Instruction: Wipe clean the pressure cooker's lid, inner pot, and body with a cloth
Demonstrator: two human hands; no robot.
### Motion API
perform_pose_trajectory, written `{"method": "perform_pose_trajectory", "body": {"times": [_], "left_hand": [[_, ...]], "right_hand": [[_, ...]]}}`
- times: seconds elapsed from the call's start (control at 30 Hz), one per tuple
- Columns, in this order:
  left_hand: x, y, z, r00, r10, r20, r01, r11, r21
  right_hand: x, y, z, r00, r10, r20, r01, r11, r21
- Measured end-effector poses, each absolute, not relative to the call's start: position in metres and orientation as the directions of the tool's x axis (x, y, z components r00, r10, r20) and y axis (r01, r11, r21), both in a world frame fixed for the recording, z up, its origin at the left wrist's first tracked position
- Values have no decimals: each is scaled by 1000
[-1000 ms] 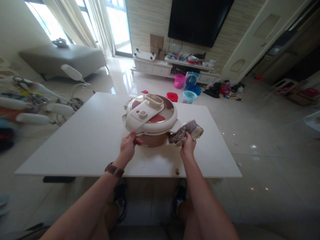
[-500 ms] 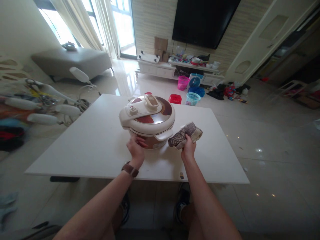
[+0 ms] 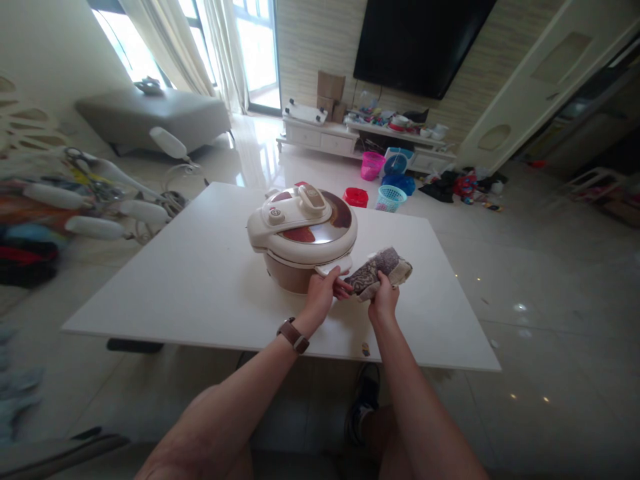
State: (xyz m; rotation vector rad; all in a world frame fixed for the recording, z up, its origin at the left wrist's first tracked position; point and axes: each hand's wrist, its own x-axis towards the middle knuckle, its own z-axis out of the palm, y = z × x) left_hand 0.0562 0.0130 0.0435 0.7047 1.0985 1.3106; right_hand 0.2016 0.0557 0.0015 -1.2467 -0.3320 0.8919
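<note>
My right hand (image 3: 384,300) is closed around a folded, grey-brown patterned cloth (image 3: 375,273), with the thumb on top of it. The cloth is held above the table, to the right of the cooker. My left hand (image 3: 324,293), wearing a brown-strapped watch, reaches to the cloth's left end. Its thumb and fingers are apart, and the fingertips are at the cloth's edge; whether they press on it I cannot tell. Just behind that hand stands an electric pressure cooker (image 3: 290,267) with a cream lid and a brown body, its lid on. My left hand partly covers the cooker's front side handle.
The cooker stands on a white table (image 3: 175,280), which has a small sticker (image 3: 365,349) near its front edge. Beyond are a red bin (image 3: 355,197), a light-blue basket (image 3: 391,198) and a pink bin (image 3: 372,166). White lamp shades (image 3: 95,227) show at the left.
My left hand has moved right, from the front of the cooker to the left end of the cloth. My right hand still holds the cloth. The view has shifted slightly.
</note>
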Motion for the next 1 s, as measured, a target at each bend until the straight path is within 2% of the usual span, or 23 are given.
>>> {"method": "perform_pose_trajectory", "body": {"times": [0.2,0.33,0.47,0.53,0.57,0.63,0.7,0.83,1.0], "left_hand": [[35,-3,41,-6,968,-252,-361,233,903],[-9,-22,44,187,941,-282,-300,328,896],[-87,-31,52,449,827,-340,-63,408,911],[-126,-29,52,378,845,-378,28,397,917],[-142,-27,51,246,893,-376,26,382,924],[-161,-22,49,-142,946,-290,-79,281,956],[-161,-19,46,-337,903,-268,-186,215,959],[-136,-18,44,-219,901,-375,-325,295,899],[-119,-18,43,-215,924,-317,-375,222,900]], "right_hand": [[201,61,-1,645,733,-215,-342,24,-939],[194,62,3,661,721,-210,-344,42,-938],[189,59,6,679,720,-144,-283,75,-956],[188,58,6,684,718,-129,-251,66,-966],[188,57,6,685,718,-124,-235,58,-970],[189,57,4,687,719,-110,-204,46,-978],[191,58,2,685,722,-97,-181,40,-983],[192,59,0,678,729,-94,-181,41,-983],[189,55,-4,654,753,-73,-144,29,-989]]}}
